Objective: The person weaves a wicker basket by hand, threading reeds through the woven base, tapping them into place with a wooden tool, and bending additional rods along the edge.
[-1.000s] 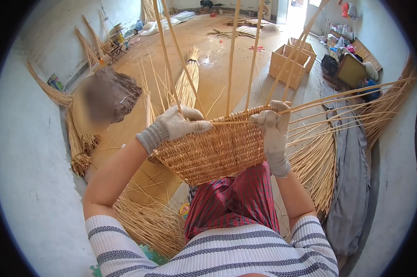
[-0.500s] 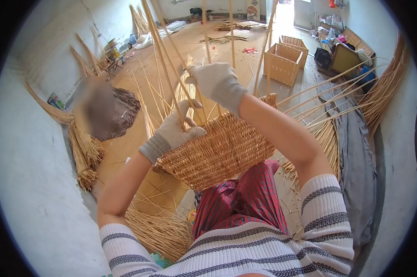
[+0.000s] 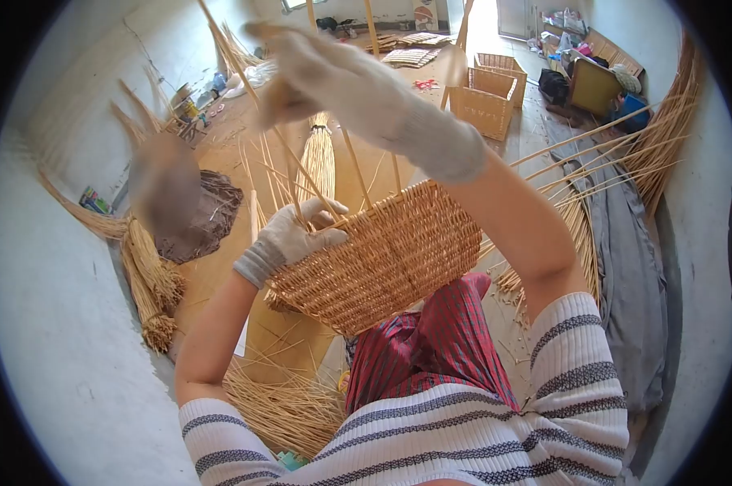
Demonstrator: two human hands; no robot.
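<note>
A woven wicker basket (image 3: 382, 255) rests tilted against my lap, with upright stakes rising from its top edge. My left hand (image 3: 297, 235), in a pale work glove, is closed on the basket's left rim, thumb on the near side and fingers partly hidden behind stakes. Above the basket, my right hand (image 3: 341, 81) is raised and smeared by motion. Its gloved fingers and thumb look spread apart, close to a leaning wicker stake (image 3: 278, 138); I see nothing held in them.
Loose wicker rods (image 3: 281, 405) lie by my left side. A tied bundle (image 3: 317, 158) is beyond the basket, and more bundles (image 3: 151, 275) lean at the left wall. Two finished baskets (image 3: 481, 101) stand farther off. Long rods and a grey cloth (image 3: 625, 308) are on the right.
My right hand has moved up and left, away from the basket, and its fingers have spread. My left hand stays at the rim. The view has shifted slightly.
</note>
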